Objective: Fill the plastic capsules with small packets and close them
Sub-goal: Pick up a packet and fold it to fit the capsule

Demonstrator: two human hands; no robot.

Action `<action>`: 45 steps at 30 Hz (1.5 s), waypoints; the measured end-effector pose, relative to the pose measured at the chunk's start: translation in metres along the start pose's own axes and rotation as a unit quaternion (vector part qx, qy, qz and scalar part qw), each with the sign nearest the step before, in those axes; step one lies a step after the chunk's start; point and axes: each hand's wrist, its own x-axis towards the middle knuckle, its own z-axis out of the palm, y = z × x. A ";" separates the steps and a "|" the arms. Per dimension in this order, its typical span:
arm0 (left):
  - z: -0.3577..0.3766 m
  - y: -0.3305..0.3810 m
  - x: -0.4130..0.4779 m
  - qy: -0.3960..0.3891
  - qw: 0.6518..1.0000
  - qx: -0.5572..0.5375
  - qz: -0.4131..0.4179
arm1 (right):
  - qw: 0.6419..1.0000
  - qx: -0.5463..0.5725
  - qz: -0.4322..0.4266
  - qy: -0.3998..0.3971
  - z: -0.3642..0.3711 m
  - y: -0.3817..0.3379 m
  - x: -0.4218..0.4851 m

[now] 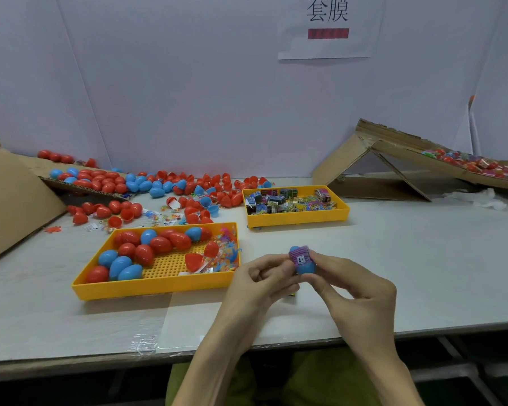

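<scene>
Blue capsule [305, 266] with purple packet [299, 255] pinched by left hand [261, 284] and right hand [352, 285] over table [408, 259].

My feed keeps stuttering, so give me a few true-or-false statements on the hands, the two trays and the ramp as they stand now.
1. The left hand and right hand together hold a blue capsule with a purple wrapper round it. True.
2. The near yellow tray holds only blue capsules. False: it holds red and blue capsules, plus small packets at its right end.
3. The far yellow tray holds small colourful printed pieces. True.
4. The cardboard ramp on the right is bare. False: wrapped capsules lie on it.
</scene>
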 end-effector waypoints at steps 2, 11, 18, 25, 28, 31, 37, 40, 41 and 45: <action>-0.001 0.001 -0.001 -0.011 0.999 -0.034 -0.002 | 0.999 0.017 0.036 -0.009 -0.001 -0.005 0.003; -0.002 0.000 0.000 0.006 0.999 -0.033 0.023 | 0.999 -0.011 -0.017 -0.044 0.000 -0.002 0.004; 0.001 0.003 -0.002 -0.029 0.999 -0.027 -0.010 | 0.998 -0.025 -0.049 -0.043 0.001 0.002 0.001; 0.000 0.003 -0.002 -0.030 0.999 -0.033 -0.017 | 0.999 -0.002 -0.036 -0.025 0.001 0.004 0.000; 0.000 0.003 -0.003 -0.024 0.999 -0.036 -0.017 | 0.999 -0.017 -0.039 -0.026 0.002 0.002 0.001; 0.000 0.004 -0.004 -0.021 0.999 -0.033 -0.006 | 0.999 -0.020 -0.037 -0.032 0.003 0.000 0.002; 0.002 0.004 -0.004 0.001 1.000 -0.011 0.018 | 0.998 -0.034 -0.024 -0.046 0.001 -0.003 0.003; 0.001 0.002 -0.003 0.012 1.000 -0.008 0.023 | 0.999 -0.013 -0.001 -0.042 0.000 -0.008 0.004; 0.001 0.002 -0.003 0.012 1.000 -0.008 0.026 | 0.999 -0.006 0.013 -0.041 0.000 -0.009 0.005; 0.000 0.001 -0.003 0.015 0.999 -0.003 0.045 | 0.997 0.021 0.053 -0.053 0.000 -0.011 0.005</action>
